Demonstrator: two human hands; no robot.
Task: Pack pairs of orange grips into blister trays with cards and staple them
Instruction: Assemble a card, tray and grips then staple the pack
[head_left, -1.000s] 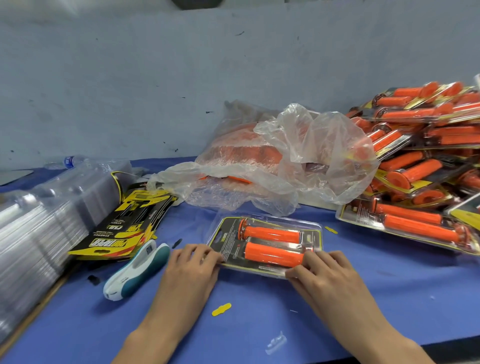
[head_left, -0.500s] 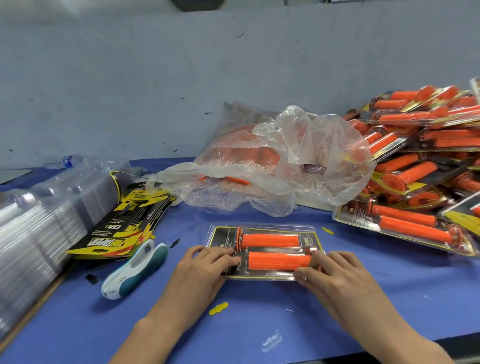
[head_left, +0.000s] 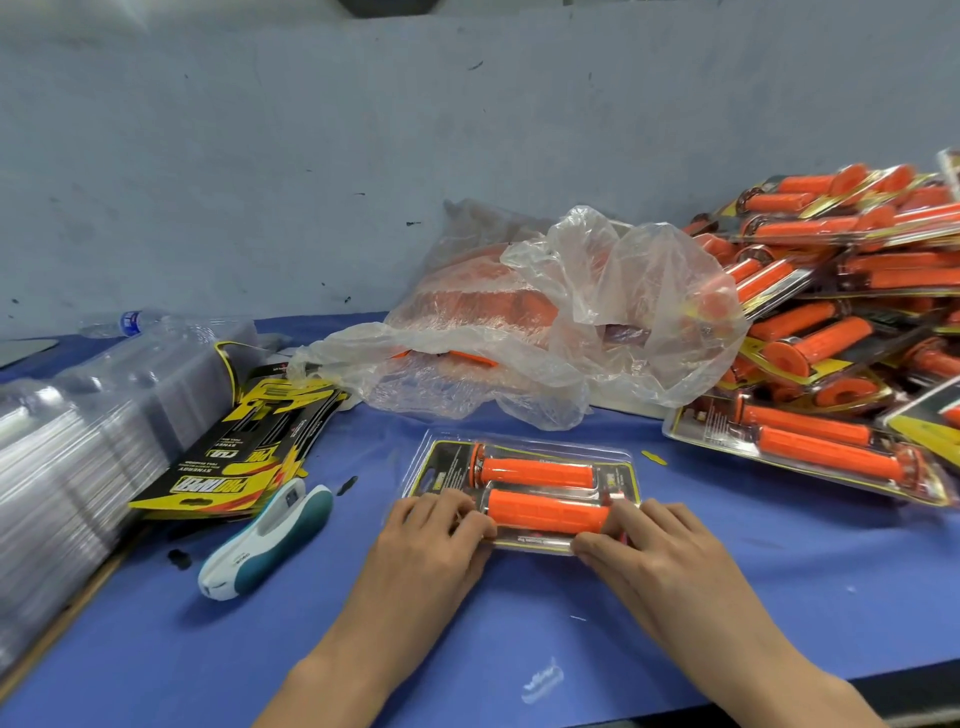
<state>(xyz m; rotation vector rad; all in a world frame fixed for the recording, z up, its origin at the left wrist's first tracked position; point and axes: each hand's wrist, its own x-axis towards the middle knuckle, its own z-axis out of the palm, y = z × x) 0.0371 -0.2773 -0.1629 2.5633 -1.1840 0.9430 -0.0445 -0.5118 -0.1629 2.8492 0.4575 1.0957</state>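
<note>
A clear blister tray (head_left: 524, 452) with a black and yellow card lies flat on the blue table in front of me. Two orange grips sit in it side by side, the far grip (head_left: 535, 472) and the near grip (head_left: 548, 512). My left hand (head_left: 431, 545) presses the tray's near left part with fingers bent over its edge. My right hand (head_left: 660, 551) presses the near right corner, fingers against the near grip's end. A white and teal stapler (head_left: 265, 540) lies to the left of my left hand, untouched.
Printed cards (head_left: 249, 447) are stacked at the left beside a long stack of empty clear trays (head_left: 78, 447). A crumpled plastic bag (head_left: 545, 332) of orange grips lies behind the tray. Finished packs (head_left: 831, 322) are piled at the right. A water bottle (head_left: 130, 322) rests at the far left.
The tray has been turned square to me and pulled a little closer. Both hands have slid inward onto its near edge, closing in on the near grip.
</note>
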